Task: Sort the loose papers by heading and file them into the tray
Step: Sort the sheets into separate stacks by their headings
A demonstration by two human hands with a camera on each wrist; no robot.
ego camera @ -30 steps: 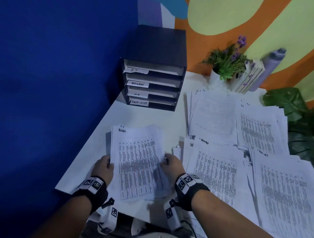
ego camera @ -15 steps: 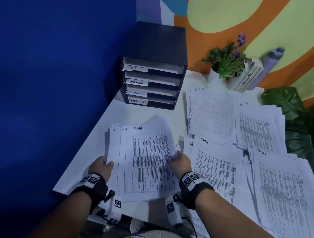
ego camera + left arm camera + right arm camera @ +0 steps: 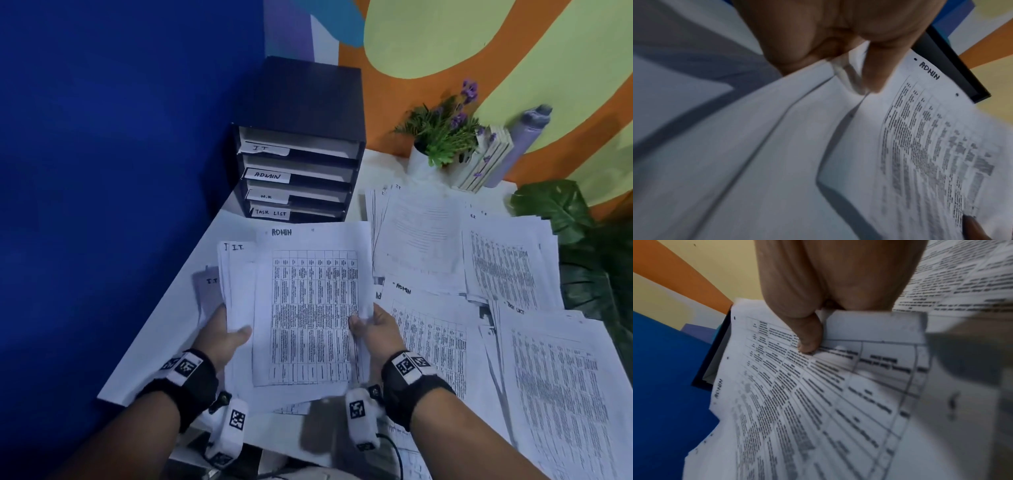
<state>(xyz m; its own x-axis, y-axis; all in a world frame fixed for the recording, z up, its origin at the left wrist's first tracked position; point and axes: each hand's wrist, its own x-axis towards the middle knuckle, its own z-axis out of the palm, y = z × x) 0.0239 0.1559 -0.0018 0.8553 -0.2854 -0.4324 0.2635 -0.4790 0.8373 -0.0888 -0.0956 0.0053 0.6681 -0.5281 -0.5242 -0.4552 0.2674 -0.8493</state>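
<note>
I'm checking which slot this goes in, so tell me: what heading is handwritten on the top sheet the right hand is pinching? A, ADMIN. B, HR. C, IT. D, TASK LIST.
A: the top sheet, pinched at its edge by the right hand, reads ADMIN at its top in the head view and in the left wrist view, while the sheets fanned behind it under the left hand read IT.

Two hands; one four-slot tray; one potted plant; one bottle
</note>
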